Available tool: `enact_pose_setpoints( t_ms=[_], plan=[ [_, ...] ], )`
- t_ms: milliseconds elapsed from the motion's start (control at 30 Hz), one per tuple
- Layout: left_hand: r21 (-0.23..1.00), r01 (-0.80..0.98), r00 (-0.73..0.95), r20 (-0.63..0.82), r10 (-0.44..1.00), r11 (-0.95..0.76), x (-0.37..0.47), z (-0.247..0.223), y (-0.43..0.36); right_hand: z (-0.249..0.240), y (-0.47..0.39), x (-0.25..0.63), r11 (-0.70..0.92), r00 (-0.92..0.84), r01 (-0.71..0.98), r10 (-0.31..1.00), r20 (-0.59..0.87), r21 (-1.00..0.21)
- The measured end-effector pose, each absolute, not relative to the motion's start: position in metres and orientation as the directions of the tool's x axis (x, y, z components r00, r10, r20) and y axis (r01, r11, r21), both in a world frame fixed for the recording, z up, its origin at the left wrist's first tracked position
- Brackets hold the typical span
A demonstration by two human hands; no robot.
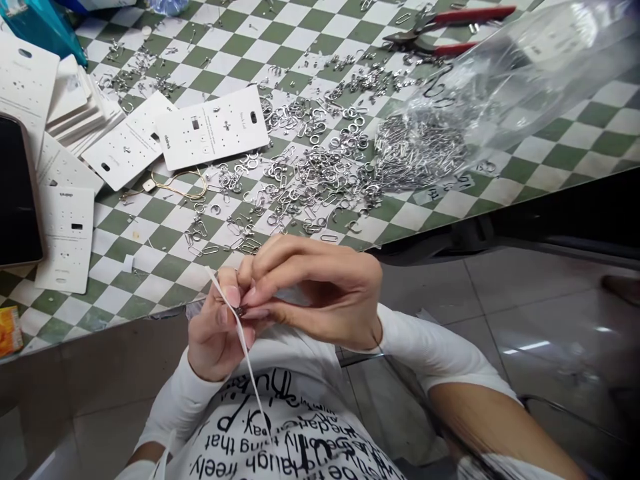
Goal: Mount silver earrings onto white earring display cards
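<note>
My left hand point(217, 330) is closed around a white earring card point(250, 370), which I see almost edge-on in front of my chest. On the card's right face, my right hand point(320, 287) pinches a tiny dark metal piece point(239, 311) between thumb and fingertips. The piece is too small and too covered by fingers to tell its exact kind. Both hands meet just off the table's near edge. Beyond them lie many loose silver rings and links point(320, 167). Two printed earring cards point(215, 130) with small studs lie past these fingers, to the left.
A clear plastic bag point(525, 87) spills silver pins point(420, 150) at the right. Red-handled pliers point(450, 30) lie at the back. On the left are stacked cards point(75, 100), a phone point(17, 193) and a gold cord point(180, 187). The checkered table's point(505, 177) edge slants across.
</note>
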State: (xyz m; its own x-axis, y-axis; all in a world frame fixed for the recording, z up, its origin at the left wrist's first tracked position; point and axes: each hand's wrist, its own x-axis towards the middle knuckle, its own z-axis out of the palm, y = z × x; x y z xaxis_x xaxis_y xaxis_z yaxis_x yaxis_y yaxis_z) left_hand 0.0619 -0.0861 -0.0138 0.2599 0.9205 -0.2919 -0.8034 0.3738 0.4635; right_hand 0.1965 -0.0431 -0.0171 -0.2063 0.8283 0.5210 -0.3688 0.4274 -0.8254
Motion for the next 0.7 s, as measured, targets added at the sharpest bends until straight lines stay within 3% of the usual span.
enact_pose_setpoints(
  t_ms=[700],
  plan=[
    [0.507, -0.790, 0.212, -0.301, 0.930, 0.344, 0.0622, -0.0184, -0.0905, -0.0188, -0.0468, 0.1894, 0.443, -0.176, -0.372, 0.829, 0.530, -0.816]
  ],
)
